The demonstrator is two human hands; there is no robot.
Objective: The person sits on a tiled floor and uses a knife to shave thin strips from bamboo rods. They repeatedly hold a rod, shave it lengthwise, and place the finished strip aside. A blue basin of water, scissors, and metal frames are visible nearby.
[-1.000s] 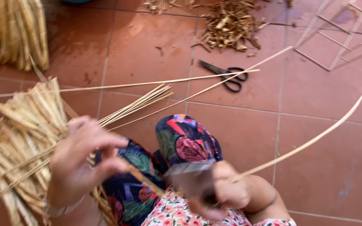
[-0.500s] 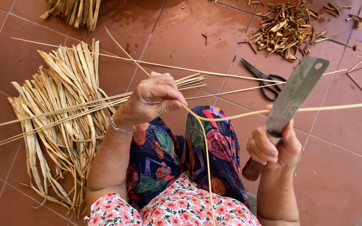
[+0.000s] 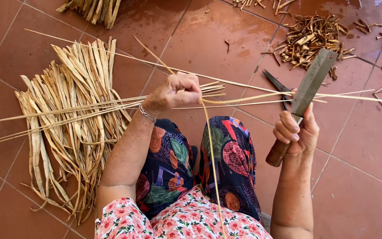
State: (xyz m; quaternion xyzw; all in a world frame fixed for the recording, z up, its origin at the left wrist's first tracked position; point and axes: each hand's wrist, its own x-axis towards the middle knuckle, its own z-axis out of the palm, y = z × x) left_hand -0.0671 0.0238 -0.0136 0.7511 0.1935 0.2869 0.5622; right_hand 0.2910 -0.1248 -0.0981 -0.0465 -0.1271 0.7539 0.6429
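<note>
My left hand (image 3: 175,93) is closed on a long thin cane strip (image 3: 208,132) that bends down across my lap and also runs out to the right. My right hand (image 3: 295,130) grips the wooden handle of a flat-bladed cleaver (image 3: 312,82), blade pointing up and away. The strip passes beside the blade near my right thumb. Several more long thin strips (image 3: 67,110) lie across the floor under my left hand.
A heap of flat dried reed strips (image 3: 74,119) lies on the red tiled floor (image 3: 191,35) at the left. Black scissors (image 3: 277,86) rest behind the cleaver. A pile of short offcuts (image 3: 310,40) sits at the far right, another bundle (image 3: 93,9) at top.
The strip has slid a little through my left hand and now bends more sharply over my lap. Both hands hold almost the same pose; the cleaver stays upright in my right hand.
</note>
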